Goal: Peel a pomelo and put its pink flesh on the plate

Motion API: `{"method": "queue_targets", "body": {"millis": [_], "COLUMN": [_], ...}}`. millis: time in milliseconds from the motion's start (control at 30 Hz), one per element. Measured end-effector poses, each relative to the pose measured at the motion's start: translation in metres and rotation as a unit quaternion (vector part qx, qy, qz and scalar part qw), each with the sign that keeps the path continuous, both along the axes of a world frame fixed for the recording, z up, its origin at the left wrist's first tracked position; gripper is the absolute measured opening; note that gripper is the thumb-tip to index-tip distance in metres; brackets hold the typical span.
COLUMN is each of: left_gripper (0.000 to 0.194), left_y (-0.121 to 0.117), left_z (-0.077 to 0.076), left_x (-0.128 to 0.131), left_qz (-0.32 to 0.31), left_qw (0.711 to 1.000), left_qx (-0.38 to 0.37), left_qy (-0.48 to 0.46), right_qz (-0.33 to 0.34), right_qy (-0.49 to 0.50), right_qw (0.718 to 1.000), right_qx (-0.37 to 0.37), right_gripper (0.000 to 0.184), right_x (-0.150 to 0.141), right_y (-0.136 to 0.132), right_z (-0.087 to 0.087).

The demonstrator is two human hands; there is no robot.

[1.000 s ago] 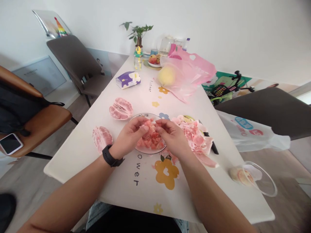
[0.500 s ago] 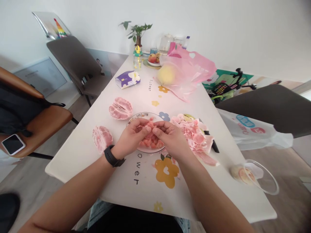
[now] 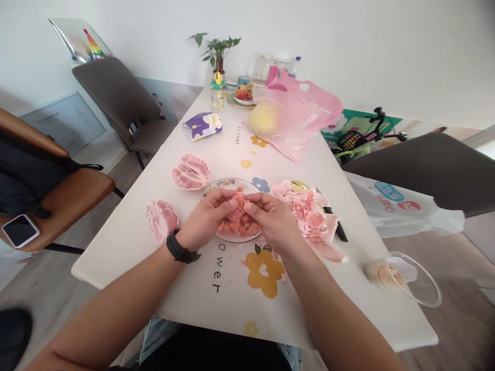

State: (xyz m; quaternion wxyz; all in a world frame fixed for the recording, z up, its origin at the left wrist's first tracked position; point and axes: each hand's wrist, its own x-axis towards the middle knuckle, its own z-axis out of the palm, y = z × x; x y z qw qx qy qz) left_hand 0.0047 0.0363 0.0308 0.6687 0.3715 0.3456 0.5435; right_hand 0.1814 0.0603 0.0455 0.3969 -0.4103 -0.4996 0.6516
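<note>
Over the plate (image 3: 220,184), a torn pomelo segment (image 3: 240,203) is pinched between both hands. My left hand (image 3: 204,217), with a black watch band on its wrist, grips the segment's left side between thumb and fingers. On its right side, my right hand (image 3: 275,220) pinches it the same way. Pink pomelo pulp (image 3: 236,228) lies on the plate beneath the fingers. To the left sit two peeled pomelo chunks, the farther chunk (image 3: 191,172) and the nearer chunk (image 3: 162,219). A heap of pomelo peel (image 3: 309,214) lies right of my right hand.
A black knife handle (image 3: 341,232) sticks out beside the peel. Farther back are a purple tissue pack (image 3: 202,126) and a pink plastic bag (image 3: 301,113) with a yellow pomelo (image 3: 263,117). A clear round container (image 3: 402,278) stands at the right edge.
The fingertips have drawn slightly apart, and more of the pomelo segment shows between them. The view has shifted a little; other things stay in place.
</note>
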Motion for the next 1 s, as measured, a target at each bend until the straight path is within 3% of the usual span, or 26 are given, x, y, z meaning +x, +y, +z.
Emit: {"method": "queue_targets", "body": {"millis": [267, 500, 633, 800, 1000], "left_gripper": [0.029, 0.040, 0.040, 0.030, 0.027], "left_y": [0.000, -0.004, -0.007, -0.008, -0.007], "left_z": [0.000, 0.001, -0.001, -0.001, 0.000], "left_x": [0.000, 0.003, 0.005, 0.004, 0.002], "left_qz": [0.001, 0.057, 0.056, 0.031, 0.042], "left_qw": [0.998, 0.984, 0.969, 0.972, 0.979], "left_qx": [-0.034, 0.063, 0.093, 0.106, 0.119], "left_qy": [-0.049, 0.157, 0.220, 0.209, 0.163], "right_qz": [-0.006, 0.020, 0.042, 0.047, 0.039], "right_qy": [0.025, -0.073, -0.097, -0.130, -0.088], "right_qw": [0.999, 0.995, 0.991, 0.983, 0.991], "right_qx": [-0.025, 0.058, 0.078, 0.122, 0.095], "right_gripper": [0.037, 0.041, 0.035, 0.025, 0.028], "right_x": [-0.001, 0.000, 0.005, 0.007, 0.008], "right_y": [0.000, -0.005, -0.005, -0.004, -0.001], "right_z": [0.002, 0.011, 0.010, 0.008, 0.005]}}
